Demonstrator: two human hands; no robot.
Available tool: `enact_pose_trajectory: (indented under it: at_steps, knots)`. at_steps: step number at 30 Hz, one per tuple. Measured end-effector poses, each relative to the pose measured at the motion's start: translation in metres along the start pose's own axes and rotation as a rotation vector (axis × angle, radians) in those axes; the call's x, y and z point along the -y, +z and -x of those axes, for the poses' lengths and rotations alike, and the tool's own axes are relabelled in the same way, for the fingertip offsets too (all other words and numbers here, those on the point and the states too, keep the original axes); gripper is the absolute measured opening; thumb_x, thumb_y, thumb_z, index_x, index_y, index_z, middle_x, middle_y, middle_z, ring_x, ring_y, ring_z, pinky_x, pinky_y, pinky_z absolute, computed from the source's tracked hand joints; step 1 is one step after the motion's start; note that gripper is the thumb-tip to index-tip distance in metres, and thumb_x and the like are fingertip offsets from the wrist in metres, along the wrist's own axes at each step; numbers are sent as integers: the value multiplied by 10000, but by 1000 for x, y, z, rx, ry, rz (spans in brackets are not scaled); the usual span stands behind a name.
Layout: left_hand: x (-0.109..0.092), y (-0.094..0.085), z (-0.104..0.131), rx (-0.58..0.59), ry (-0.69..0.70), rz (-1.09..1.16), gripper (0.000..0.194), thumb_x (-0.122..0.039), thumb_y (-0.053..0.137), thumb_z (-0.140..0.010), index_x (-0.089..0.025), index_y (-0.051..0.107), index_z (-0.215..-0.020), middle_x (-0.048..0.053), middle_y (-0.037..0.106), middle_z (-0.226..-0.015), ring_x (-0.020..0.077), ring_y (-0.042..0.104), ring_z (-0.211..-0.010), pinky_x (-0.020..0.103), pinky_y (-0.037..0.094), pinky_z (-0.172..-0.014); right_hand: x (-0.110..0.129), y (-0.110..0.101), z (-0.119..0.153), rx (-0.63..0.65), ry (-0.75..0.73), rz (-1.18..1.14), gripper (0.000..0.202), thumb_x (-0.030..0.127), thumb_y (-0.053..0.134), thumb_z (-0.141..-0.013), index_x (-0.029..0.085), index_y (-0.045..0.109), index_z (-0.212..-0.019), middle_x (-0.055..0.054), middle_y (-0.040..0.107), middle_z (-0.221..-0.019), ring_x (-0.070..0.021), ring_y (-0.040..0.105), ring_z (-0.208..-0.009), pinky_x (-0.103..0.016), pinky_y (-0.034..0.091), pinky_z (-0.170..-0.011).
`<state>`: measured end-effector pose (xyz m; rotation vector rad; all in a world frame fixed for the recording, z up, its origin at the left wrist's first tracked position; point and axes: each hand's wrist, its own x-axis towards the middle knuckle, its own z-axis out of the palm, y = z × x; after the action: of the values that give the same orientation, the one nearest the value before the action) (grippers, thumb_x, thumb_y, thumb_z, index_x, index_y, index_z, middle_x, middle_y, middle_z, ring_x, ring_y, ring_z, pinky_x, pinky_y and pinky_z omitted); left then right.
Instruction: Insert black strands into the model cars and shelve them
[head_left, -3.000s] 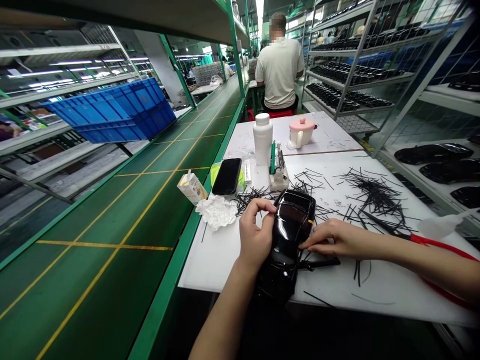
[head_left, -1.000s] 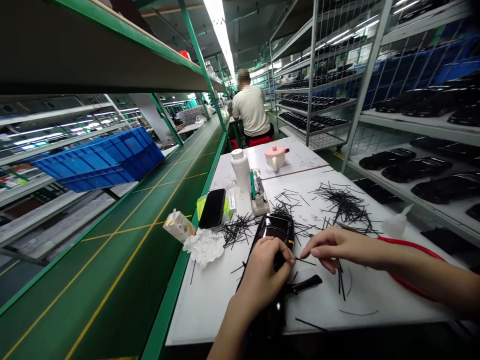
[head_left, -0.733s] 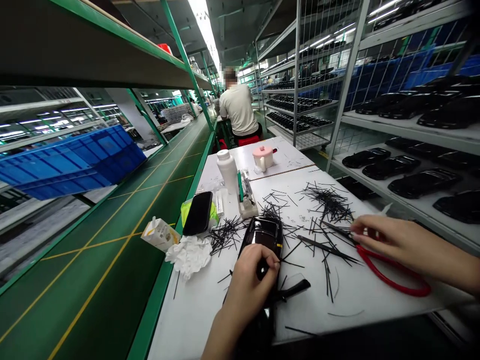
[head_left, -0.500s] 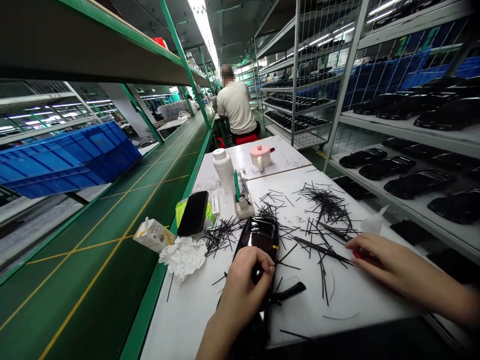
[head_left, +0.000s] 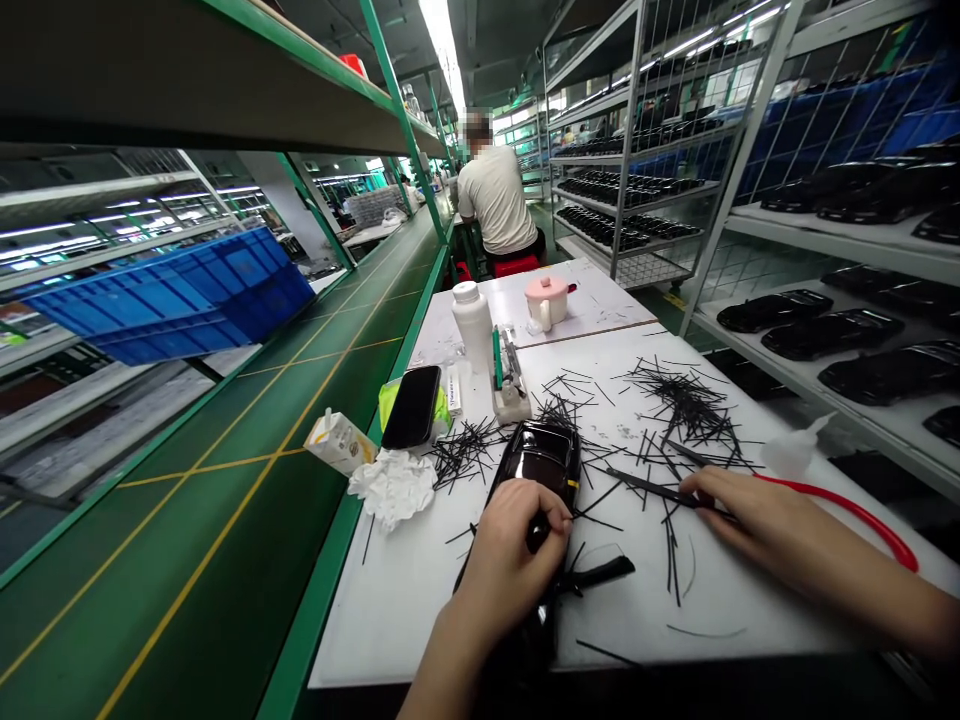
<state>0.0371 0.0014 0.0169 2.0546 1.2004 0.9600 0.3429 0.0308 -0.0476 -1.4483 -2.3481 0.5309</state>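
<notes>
A glossy black model car [head_left: 541, 460] lies lengthwise in front of me, one side door [head_left: 604, 573] swung out. My left hand [head_left: 517, 535] is closed over the car's middle, fingers curled and thumb close to the fingertips at its right side. To the right, my right hand [head_left: 731, 505] rests low on the table, its fingertips pinching a slim dark pointed tool [head_left: 645, 485]. Behind that hand curves a red handle [head_left: 862, 510]; the hand hides where it leads. Thin black strips [head_left: 686, 400] are scattered around the car and both hands.
Crumpled tissue [head_left: 394, 488], a drink carton [head_left: 341, 443], a phone [head_left: 411, 405], a white bottle [head_left: 472, 325], a tool holder [head_left: 512, 405] and a pink-lidded cup [head_left: 547, 300] stand left and ahead. A green conveyor [head_left: 247, 480] runs along the left. Racks of black cars [head_left: 840, 335] line the right; a person [head_left: 496, 200] sits ahead.
My right hand has shifted onto the slim dark tool's end, and the red handle formerly under it now shows behind it. My left hand stays on the car. The view has turned slightly left.
</notes>
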Motion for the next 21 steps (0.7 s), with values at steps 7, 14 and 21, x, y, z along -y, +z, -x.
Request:
enact_pose_trajectory:
  at_steps: [7, 14, 21]
  knots:
    - [1, 0, 1, 2, 5, 11, 206, -50, 516, -865, -222, 436, -783, -9, 632, -863, 162, 568, -846, 306, 425, -805, 12, -15, 3, -167, 34, 17, 363, 377, 415, -940, 196, 620, -1179, -113, 729, -1066, -277, 725, -878, -392, 590, -721]
    - [1, 1, 1, -8, 16, -6, 223, -30, 517, -849, -224, 429, -783, -25, 626, -851, 154, 564, -839, 299, 418, -808, 18, -17, 2, -165, 41, 19, 326, 411, 435, -928, 195, 651, -1042, -97, 744, -992, -261, 729, -803, -373, 588, -682]
    - [1, 1, 2, -5, 20, -7, 230, -16, 514, -839, -223, 431, -782, -24, 623, -850, 155, 566, -848, 299, 417, -812, -8, -18, 16, -68, 205, 121, 367, 478, 378, -937, 253, 642, -1057, -79, 707, -1103, -273, 701, -919, -423, 568, -772]
